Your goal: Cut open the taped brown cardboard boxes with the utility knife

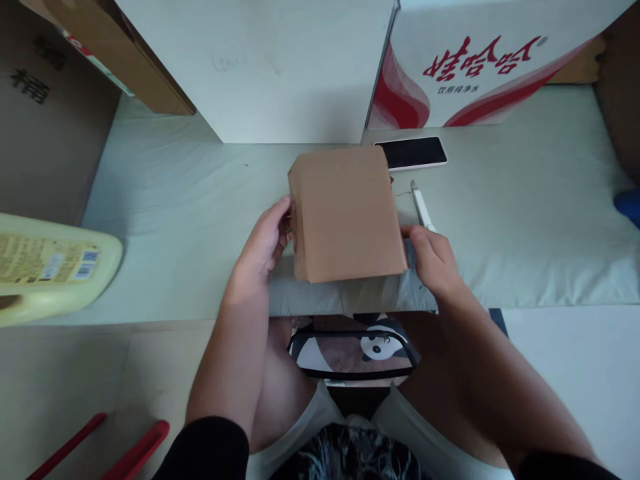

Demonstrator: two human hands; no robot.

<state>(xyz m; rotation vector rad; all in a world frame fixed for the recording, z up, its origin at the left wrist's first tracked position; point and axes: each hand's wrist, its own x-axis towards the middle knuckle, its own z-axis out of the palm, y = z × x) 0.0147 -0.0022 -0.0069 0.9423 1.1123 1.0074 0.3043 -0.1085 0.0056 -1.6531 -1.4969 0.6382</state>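
A brown cardboard box (350, 217) is in the middle of the view, over the pale green cloth surface. My left hand (267, 237) is at the box's left side, its fingers curled against the edge and partly hidden. At the lower right corner of the box, my right hand (431, 257) has its fingers closed on the edge. A white pen-like tool (422, 207) lies just beyond my right hand. Behind the box's upper right corner rests a phone (415, 153) with a dark screen, partly covered by the box.
Large white boxes (295, 73) stand along the back, one with red print (480, 73). A yellow bottle (60, 267) lies at the left, near a grey-brown carton (55, 127). Something blue (628, 205) is at the right edge. Red handles (135, 450) show at lower left.
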